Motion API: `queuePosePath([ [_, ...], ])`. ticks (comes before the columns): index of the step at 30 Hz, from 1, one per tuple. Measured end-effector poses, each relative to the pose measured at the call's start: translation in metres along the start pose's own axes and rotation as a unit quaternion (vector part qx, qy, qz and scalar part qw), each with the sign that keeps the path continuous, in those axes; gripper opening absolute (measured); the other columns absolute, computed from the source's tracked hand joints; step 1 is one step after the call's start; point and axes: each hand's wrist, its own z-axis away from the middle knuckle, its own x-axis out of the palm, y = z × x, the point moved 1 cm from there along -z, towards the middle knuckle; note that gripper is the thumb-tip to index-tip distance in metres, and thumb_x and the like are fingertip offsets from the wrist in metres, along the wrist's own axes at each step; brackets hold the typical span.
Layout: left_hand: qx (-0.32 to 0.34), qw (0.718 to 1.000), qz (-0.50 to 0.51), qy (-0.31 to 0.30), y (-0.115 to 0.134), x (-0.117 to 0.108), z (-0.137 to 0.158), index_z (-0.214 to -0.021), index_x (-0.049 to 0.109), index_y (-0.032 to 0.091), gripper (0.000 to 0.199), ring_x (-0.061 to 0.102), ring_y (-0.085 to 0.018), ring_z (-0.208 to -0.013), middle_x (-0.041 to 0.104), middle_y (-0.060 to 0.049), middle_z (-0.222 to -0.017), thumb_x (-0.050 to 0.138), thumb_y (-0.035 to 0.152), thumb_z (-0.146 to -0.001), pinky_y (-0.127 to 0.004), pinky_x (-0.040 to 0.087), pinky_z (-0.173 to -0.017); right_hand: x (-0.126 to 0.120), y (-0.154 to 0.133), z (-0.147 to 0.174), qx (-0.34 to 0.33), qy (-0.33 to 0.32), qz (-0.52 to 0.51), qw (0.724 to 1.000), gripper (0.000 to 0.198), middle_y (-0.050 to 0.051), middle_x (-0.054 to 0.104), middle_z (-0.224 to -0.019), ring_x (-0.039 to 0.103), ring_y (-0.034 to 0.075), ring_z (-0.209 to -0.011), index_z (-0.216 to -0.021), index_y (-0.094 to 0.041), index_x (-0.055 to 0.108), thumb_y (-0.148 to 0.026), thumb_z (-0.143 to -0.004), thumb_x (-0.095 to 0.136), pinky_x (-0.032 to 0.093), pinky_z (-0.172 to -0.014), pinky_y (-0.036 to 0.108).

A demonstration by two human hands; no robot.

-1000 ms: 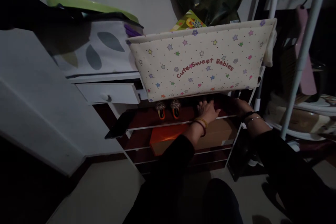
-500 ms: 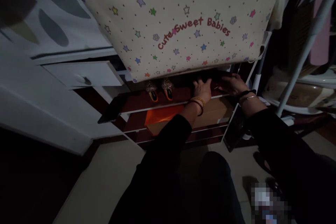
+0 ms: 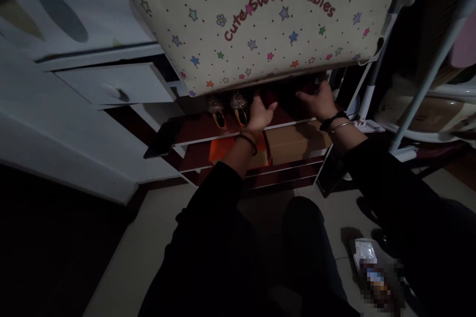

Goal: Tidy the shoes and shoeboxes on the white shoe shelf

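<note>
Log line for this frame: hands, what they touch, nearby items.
left hand: open, on shelf beside small shoes | right hand: reaching under star-print fabric bin, grip hidden | below: cardboard box

Star-print bin (image 3: 260, 25) overhanging shelf (image 3: 223, 131), glitter shoes (image 3: 228, 109) left, low gap between

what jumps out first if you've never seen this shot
The cream star-print fabric bin lettered "Cute Sweet Babies" fills the top of the view. Just under it, the left hand and right hand reach onto a dark red shelf, the left beside a pair of glittery orange shoes. An orange box glows one shelf lower.
</note>
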Motion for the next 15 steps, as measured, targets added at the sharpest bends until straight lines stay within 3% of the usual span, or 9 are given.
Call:
queuePosePath([
  [2, 0.034, 0.998, 0.058, 0.016, -0.012, 0.001, 0.000, -0.152, 0.040, 0.002, 0.074, 0.049, -0.025, -0.145, 0.051, -0.021, -0.153, 0.075, 0.009, -0.087, -0.032, 0.033, -0.125, 0.007, 0.000, 0.006, 0.013, 0.009, 0.057, 0.998, 0.066, 0.016, 0.055, -0.136, 0.052, 0.019, -0.135, -0.124, -0.006, 0.051, -0.027, -0.069, 0.080, 0.038, -0.132, 0.038],
  [6, 0.040, 0.996, 0.082, 0.024, -0.021, 0.007, 0.001, -0.155, 0.036, 0.003, 0.079, 0.047, -0.024, -0.147, 0.049, -0.022, -0.155, 0.075, 0.009, -0.086, -0.031, 0.031, -0.126, 0.028, -0.007, 0.018, 0.038, -0.012, 0.109, 0.993, 0.077, 0.017, 0.053, -0.138, 0.051, 0.023, -0.131, -0.144, -0.008, 0.051, -0.027, -0.074, 0.078, 0.041, -0.126, 0.046],
  [11, 0.050, 0.997, 0.063, 0.019, -0.024, 0.008, 0.000, -0.159, 0.034, 0.007, 0.082, 0.044, -0.025, -0.151, 0.049, -0.021, -0.156, 0.073, 0.013, -0.088, -0.034, 0.031, -0.127, 0.042, -0.012, 0.027, 0.031, -0.020, 0.109, 0.993, 0.077, 0.017, 0.049, -0.141, 0.045, 0.027, -0.136, -0.148, -0.011, 0.051, -0.026, -0.077, 0.076, 0.036, -0.131, 0.048],
  [15, 0.034, 0.998, 0.050, 0.014, -0.043, 0.013, -0.002, -0.163, 0.030, 0.013, 0.090, 0.047, -0.027, -0.148, 0.052, -0.019, -0.154, 0.077, 0.017, -0.086, -0.041, 0.037, -0.125, 0.039, 0.000, 0.032, 0.025, -0.038, 0.071, 0.996, 0.084, 0.014, 0.048, -0.146, 0.045, 0.024, -0.140, -0.149, -0.013, 0.048, -0.032, -0.074, 0.081, 0.037, -0.132, 0.045],
])
